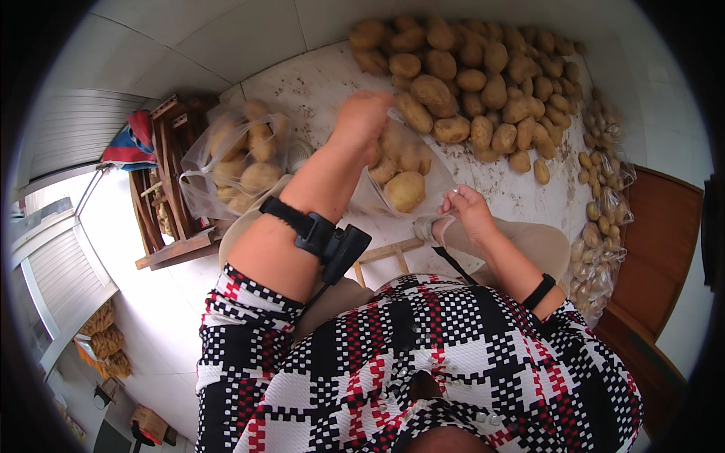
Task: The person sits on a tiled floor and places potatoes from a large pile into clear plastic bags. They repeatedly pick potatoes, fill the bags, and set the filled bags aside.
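Observation:
A clear plastic bag point(362, 195) with several potatoes point(405, 191) in it rests on the dirt-specked white floor between my feet. My left hand point(363, 120) is closed on the far edge of this bag, and my forearm covers part of its left side. At the bag's right edge, my right hand point(468, 212) pinches the film between thumb and fingers. Just beyond my left hand begins a large heap of loose potatoes point(473, 79). To the left of my left arm stands a second plastic bag point(195, 189), filled with potatoes, its handles sticking up.
Dark wooden frames point(175, 187) stand left of the filled bag, with a red and blue cloth point(133, 141) beside them. Along the right wall lie bagged small potatoes point(600, 226) and a brown wooden board point(654, 243). A tiled wall point(243, 42) bounds the far side.

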A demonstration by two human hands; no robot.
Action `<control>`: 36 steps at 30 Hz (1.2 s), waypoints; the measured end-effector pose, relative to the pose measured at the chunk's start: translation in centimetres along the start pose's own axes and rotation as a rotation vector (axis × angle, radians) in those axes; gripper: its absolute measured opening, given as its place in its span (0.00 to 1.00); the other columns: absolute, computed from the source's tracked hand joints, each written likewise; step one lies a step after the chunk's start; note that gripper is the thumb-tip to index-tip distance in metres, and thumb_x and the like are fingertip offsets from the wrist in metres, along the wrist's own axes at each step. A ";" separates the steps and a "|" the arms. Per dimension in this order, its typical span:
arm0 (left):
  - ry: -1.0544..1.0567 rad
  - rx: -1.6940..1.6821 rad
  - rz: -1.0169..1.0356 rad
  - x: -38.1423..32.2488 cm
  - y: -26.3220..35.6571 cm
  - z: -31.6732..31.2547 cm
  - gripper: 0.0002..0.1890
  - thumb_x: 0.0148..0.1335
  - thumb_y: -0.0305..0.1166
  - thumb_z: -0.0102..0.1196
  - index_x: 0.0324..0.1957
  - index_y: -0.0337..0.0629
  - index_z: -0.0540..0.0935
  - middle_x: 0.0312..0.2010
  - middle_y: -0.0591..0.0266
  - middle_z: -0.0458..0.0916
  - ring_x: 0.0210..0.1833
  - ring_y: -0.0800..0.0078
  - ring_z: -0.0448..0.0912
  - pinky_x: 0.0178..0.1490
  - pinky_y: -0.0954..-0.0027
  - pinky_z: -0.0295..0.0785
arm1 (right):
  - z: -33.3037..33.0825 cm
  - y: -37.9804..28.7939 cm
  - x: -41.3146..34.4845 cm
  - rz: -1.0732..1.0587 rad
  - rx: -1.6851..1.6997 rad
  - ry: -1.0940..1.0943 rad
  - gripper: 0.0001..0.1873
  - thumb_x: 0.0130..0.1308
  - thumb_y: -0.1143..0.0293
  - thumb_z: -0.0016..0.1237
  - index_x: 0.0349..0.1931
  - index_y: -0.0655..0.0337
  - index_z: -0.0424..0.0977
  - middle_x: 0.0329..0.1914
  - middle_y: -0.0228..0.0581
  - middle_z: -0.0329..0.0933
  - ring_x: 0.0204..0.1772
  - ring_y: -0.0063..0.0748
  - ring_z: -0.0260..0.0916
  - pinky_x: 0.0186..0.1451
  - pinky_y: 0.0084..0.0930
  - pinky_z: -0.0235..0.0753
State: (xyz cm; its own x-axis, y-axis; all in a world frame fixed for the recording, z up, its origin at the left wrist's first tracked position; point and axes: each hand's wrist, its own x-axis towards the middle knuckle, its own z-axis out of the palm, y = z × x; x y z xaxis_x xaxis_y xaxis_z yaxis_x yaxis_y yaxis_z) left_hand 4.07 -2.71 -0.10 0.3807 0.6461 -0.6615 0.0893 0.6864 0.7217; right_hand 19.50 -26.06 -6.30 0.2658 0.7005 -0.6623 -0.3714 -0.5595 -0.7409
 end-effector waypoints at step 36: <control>0.345 0.009 0.550 7.6 11.7 -12.4 0.12 0.48 0.32 0.54 0.34 0.36 0.77 0.27 0.61 0.74 0.30 0.73 0.69 0.38 0.73 0.62 | 22.4 -14.2 13.8 -0.205 0.089 -0.405 0.08 0.62 0.69 0.44 0.36 0.63 0.66 0.33 0.34 0.67 0.44 0.27 0.71 0.45 0.20 0.64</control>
State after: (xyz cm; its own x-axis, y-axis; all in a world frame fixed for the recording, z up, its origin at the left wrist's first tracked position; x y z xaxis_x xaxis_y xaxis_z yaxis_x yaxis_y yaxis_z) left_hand -3.39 14.35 0.78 0.0560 0.9737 -0.2207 -0.0263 0.2225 0.9746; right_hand 8.51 1.46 -2.37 -0.0204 0.9191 -0.3935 -0.4273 -0.3638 -0.8277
